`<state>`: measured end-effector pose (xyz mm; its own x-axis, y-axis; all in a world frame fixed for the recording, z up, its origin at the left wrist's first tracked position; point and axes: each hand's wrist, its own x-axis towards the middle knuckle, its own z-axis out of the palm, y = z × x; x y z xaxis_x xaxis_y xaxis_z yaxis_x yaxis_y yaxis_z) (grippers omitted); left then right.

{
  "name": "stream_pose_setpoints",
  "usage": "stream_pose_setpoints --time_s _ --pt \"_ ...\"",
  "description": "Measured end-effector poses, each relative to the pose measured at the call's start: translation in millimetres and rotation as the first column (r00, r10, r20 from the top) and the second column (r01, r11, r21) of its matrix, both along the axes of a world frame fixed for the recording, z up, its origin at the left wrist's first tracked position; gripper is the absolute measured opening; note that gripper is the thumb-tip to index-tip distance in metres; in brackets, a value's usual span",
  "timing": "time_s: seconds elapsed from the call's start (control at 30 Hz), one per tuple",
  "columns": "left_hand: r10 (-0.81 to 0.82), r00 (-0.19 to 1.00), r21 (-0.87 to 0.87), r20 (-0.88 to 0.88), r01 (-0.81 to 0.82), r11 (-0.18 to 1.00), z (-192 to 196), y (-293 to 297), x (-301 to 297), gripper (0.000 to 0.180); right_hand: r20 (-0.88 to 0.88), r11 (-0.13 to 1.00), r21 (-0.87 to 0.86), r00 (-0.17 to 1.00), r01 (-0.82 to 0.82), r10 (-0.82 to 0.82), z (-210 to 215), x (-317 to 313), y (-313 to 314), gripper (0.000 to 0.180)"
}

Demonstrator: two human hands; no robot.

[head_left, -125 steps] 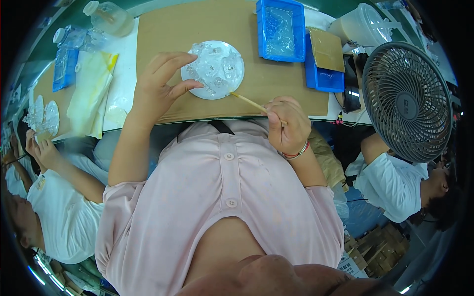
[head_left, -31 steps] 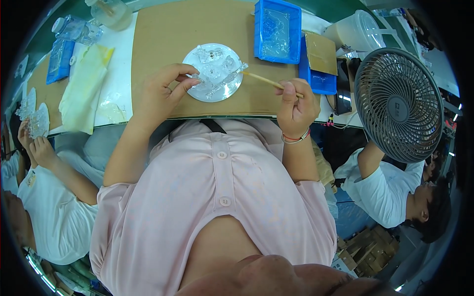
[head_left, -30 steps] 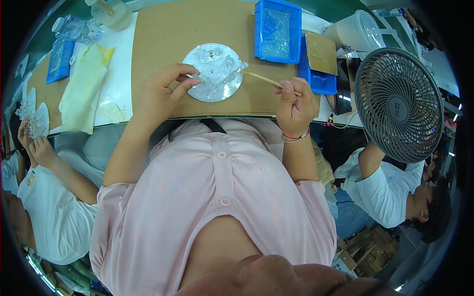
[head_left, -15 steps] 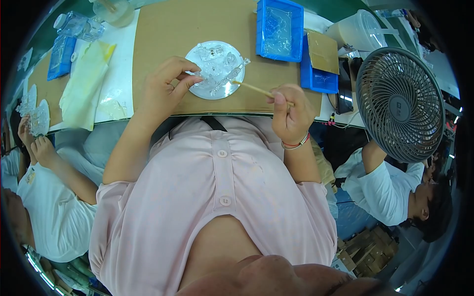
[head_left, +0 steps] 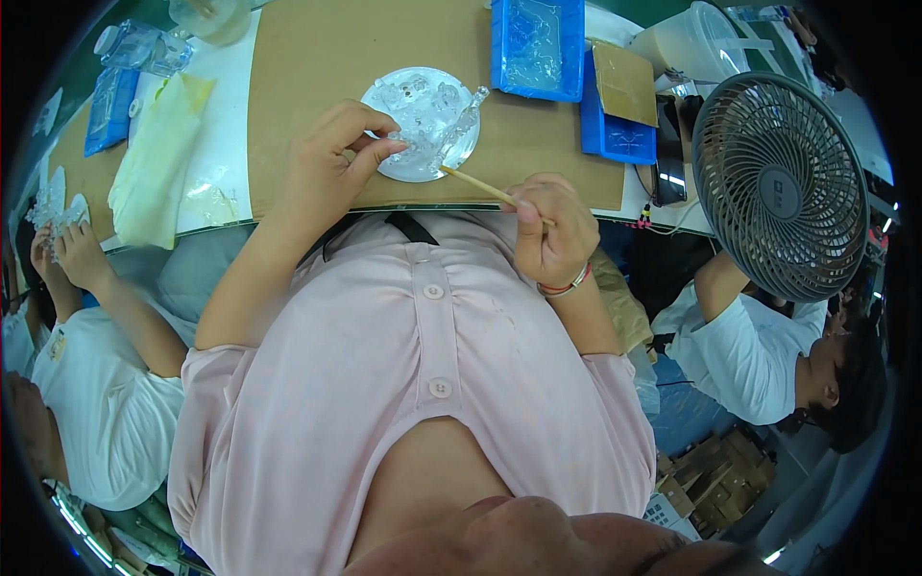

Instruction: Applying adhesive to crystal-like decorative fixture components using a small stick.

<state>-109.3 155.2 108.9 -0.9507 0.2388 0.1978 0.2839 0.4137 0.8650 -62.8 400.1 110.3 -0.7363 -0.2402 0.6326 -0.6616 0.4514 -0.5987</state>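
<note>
A round, pale disc (head_left: 425,173) carries several clear, glassy pieces (head_left: 420,108) over a sheet of brown cardboard. My left hand (head_left: 350,151) pinches at the disc's left edge; what exactly sits between thumb and forefinger is too small to make out. In my right hand (head_left: 554,227) is a thin wooden stick (head_left: 480,183), held like a pen. Its tip points up and left, at the disc's lower edge. One longer clear piece (head_left: 470,113) leans out past the disc's right side.
Blue trays (head_left: 539,48) stand at the back right, one part-covered by cardboard (head_left: 625,84). A grey fan (head_left: 780,189) is at the right. Left lie a yellowish cloth (head_left: 161,163) and a clear bottle (head_left: 144,48). Co-workers sit on both sides.
My right hand has come slightly down and left, and the stick's tip has shifted to the disc's lower edge. The disc is turned a little; my left hand still pinches at its side.
</note>
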Motion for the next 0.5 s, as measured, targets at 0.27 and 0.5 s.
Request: stream_pose_setpoints --time_s 0.27,0.5 --pt "0.008 1.0 0.021 -0.014 -0.008 1.0 -8.9 11.6 2.3 0.015 -0.107 0.995 0.098 0.994 0.019 -0.008 -12.8 0.9 -1.3 0.009" --pt "-0.007 0.999 -0.016 -0.034 0.006 1.0 -6.4 19.0 5.0 0.012 -0.104 0.994 0.093 0.993 0.061 -0.052 -20.4 15.5 5.2 0.007"
